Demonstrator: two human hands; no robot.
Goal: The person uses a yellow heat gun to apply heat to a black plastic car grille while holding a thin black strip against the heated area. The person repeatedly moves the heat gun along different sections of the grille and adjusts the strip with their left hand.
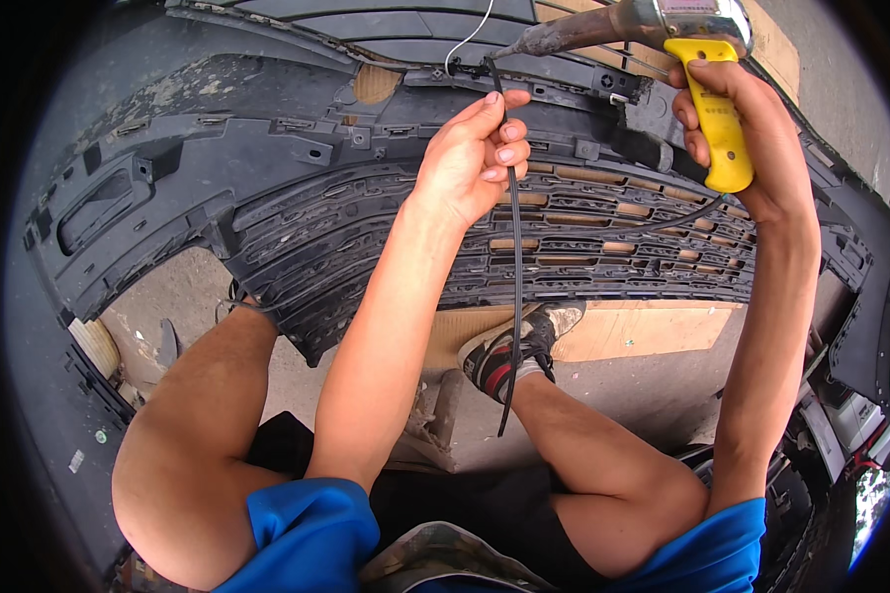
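Note:
My right hand [756, 124] is wrapped round the yellow handle of a hot air gun [717, 128]. Its metal nozzle points left, and the tip is close to the dark plastic at the upper middle. My left hand [473, 158] pinches a thin black plastic rod [516, 287] between thumb and fingers. The rod's upper end meets the plastic right by the nozzle tip, while its long tail hangs down past my wrist. Both hands are over a black car bumper [297, 163] with a slatted grille [603, 232], lying with its clipped, ribbed side up.
A thin white wire [471, 38] curves up beside the nozzle tip. The gun's black cord [677, 217] runs across the grille. Cardboard [653, 326] lies under the bumper's near edge, next to my shoe [509, 356]. Other car parts [850, 420] stand at the right.

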